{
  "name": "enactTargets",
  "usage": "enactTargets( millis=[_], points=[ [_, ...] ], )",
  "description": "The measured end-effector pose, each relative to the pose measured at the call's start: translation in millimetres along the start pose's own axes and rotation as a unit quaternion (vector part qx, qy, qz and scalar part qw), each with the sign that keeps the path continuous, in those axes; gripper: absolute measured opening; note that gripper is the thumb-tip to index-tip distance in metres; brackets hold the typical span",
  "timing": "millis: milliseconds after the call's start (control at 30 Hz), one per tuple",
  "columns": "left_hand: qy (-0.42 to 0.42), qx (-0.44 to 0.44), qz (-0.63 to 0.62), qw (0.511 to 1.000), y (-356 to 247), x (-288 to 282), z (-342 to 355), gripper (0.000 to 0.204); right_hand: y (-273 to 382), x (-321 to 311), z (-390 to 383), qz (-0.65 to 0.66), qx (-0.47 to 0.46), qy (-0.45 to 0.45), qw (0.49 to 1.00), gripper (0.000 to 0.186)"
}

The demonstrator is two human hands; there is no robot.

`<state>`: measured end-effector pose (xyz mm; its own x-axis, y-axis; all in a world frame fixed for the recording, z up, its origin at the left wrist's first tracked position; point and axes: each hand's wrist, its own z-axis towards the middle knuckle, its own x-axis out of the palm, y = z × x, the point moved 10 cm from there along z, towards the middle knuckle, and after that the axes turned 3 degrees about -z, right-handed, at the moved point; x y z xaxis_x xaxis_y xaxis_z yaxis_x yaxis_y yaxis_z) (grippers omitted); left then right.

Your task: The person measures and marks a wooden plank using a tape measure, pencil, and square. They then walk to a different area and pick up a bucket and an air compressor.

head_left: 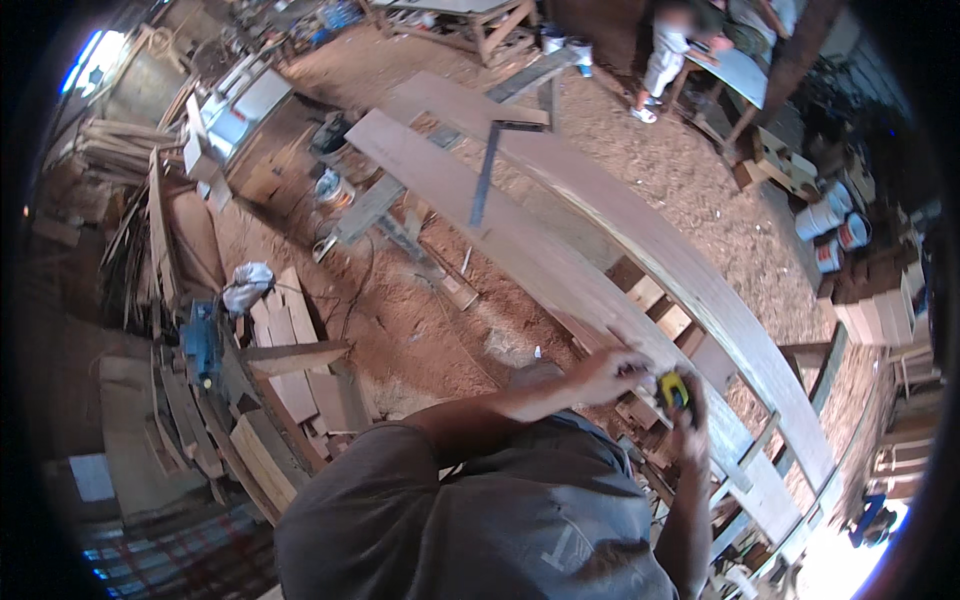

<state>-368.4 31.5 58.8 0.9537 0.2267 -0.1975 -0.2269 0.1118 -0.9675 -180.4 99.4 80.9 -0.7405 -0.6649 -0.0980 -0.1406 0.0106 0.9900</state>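
Observation:
My right hand (pixel 690 421) is closed round a yellow and black tape measure (pixel 674 390), held over the near wooden board (pixel 560 285). Just left of it, my left hand (pixel 612 372) has its fingers curled together, close to the front of the tape measure. Whether those fingers pinch the blade's end is too small to make out. Farther off, a dark metal carpenter's square (pixel 484 180) rests on the near board, its short arm reaching toward the far board (pixel 640 220). Both long boards run from upper left to lower right.
Short wood blocks (pixel 672 318) show in the gap between the boards. A paint bucket (pixel 333 188) stands beyond the near board, amid sawdust. Wood offcuts (pixel 290 350) and a blue power tool (pixel 202 343) are at left. Another person (pixel 668 55) is by a table at upper right.

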Motion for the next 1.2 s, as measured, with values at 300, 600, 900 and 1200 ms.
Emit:
enactTargets(
  millis=[300, 600, 900, 1200],
  points=[
    [0.214, -0.248, -0.115, 0.938, 27, 9, -37, 0.045, 40, 97, -22, -0.162, 0.048, 0.039, 0.985, 0.063],
    [0.111, -0.338, -0.112, 0.928, 32, -109, -39, 0.041, 33, 77, -28, -0.370, 0.028, 0.056, 0.927, 0.037],
    [-0.393, -0.239, -0.312, 0.831, 137, -252, -55, 0.019, -3, -37, -79, -0.491, -0.049, -0.002, 0.870, 0.020],
    [-0.216, 0.007, 0.108, 0.970, 44, -153, -30, 0.024, -31, -72, -83, -0.467, -0.022, -0.087, 0.880, 0.025]
  ],
)
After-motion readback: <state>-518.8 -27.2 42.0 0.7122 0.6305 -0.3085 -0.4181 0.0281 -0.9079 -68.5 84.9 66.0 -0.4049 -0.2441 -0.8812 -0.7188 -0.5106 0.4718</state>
